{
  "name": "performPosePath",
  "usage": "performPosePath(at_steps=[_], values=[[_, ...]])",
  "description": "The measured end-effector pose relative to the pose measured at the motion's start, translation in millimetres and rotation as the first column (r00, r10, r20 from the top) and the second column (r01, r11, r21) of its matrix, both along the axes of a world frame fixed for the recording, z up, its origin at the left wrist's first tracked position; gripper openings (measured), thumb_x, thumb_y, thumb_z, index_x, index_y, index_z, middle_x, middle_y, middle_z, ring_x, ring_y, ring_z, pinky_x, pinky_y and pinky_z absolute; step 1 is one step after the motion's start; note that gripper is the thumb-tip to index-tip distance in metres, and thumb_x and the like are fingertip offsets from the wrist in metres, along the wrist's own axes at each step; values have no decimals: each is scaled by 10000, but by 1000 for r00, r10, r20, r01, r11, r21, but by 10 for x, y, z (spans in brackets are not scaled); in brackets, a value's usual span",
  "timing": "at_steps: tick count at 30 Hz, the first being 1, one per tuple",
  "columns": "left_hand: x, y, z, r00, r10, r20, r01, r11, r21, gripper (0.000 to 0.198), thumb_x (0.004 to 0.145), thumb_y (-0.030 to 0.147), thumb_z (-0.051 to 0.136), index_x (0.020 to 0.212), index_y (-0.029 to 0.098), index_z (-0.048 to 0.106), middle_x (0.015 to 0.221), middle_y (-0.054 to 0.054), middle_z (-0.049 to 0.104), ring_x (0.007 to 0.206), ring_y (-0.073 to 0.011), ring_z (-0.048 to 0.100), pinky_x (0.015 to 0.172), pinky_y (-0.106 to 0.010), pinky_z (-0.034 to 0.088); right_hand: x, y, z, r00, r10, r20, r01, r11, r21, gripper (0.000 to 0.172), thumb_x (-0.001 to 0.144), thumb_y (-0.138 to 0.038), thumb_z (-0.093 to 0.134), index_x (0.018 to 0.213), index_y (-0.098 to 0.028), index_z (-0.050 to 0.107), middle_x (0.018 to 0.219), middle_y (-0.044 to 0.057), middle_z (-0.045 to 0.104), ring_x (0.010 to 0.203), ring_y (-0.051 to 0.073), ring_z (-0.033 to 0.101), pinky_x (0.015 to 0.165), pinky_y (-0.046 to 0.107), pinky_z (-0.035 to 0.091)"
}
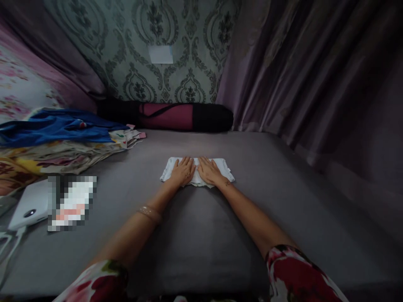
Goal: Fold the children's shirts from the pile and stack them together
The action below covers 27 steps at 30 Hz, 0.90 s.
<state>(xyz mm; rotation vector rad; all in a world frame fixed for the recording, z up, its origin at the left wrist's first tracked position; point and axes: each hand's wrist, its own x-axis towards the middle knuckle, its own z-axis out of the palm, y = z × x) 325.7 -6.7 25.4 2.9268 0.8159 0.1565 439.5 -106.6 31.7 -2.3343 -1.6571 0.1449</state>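
Both grips are loose and flat, fingers straight and close together with nothing pinched: the left hand (183, 172) and the right hand (208, 171) lie palm down, side by side, on a folded white cloth (225, 167) in the middle of the grey sheet (283, 218). Since the palms only press, uneven pressure or an outward push could slide the upper layers over the lower ones and skew the fold; lifting the hands unevenly might let it spring open. The near edge looks the likeliest trouble spot, as a ragged strip sticks out there and could crease under the wrists. The cloth seems thin and soft, roughly rectangular, with puckered ends, while the sheet is matte and nearly smooth. A shiny bracelet (149, 212) circles the left forearm, below which a floral sleeve (105, 283) hangs soft and loose. Well to the left, a smooth white device (31, 203) with rounded corners and thin white cables (14, 251) sits near a rumpled clothes pile (85, 155) topped by a blue garment (63, 128). Beyond, a long, rounded black-and-maroon bag (170, 116) lies against the scroll-patterned wall (190, 29), beside heavy, deeply pleated curtains (283, 75).
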Motion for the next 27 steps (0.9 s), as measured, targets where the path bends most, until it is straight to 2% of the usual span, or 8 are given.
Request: performPosePath(at_steps=[3,9,13,18,22,27], values=[[-20,-17,-20,999,18,38,-19,1000,24,540,1009,348,215,1478,126,363,1550,-116,348,1450,-255,274,1186,-478,185,-24,26,-28,999,2,35,-4,999,45,554,990,-289,263,1484,-53,349,1553,131,337,1454,231,244,1193,420,123],[-5,27,-126,1000,10,-7,-10,1000,-23,529,1004,351,237,1475,152,375,1548,-109,357,1448,-270,275,1177,-494,198,-53,41,-119,1000,-5,28,4,999,51,547,988,-297,267,1475,-71,374,1549,123,348,1441,213,276,1187,399,152],[-13,37,-69,1000,12,-20,-14,998,-59,534,1004,357,243,1463,123,385,1543,-129,360,1442,-283,287,1172,-500,208,-55,42,-50,1000,-8,19,7,1000,19,550,986,-296,276,1475,-63,372,1549,127,349,1440,228,278,1186,409,157],[-140,78,31,985,147,88,-143,988,-52,510,1000,323,257,1435,108,414,1505,-148,419,1419,-273,338,1165,-505,230,-151,53,-12,998,-24,54,19,996,92,560,993,-302,275,1488,-47,337,1556,136,328,1456,234,236,1192,420,125],[-292,156,-4,960,242,144,-233,969,-78,491,991,296,284,1424,110,424,1484,-166,444,1410,-275,358,1152,-524,254,-226,63,-87,999,-33,43,30,997,67,562,994,-321,292,1472,-34,363,1548,153,337,1439,242,276,1185,424,150],[-365,145,-48,959,217,185,-212,976,-48,477,991,294,292,1413,128,440,1477,-154,458,1408,-264,363,1155,-528,241,-203,65,-82,999,-30,16,29,999,44,564,998,-333,292,1481,-48,354,1554,150,326,1446,233,266,1189,413,140]])
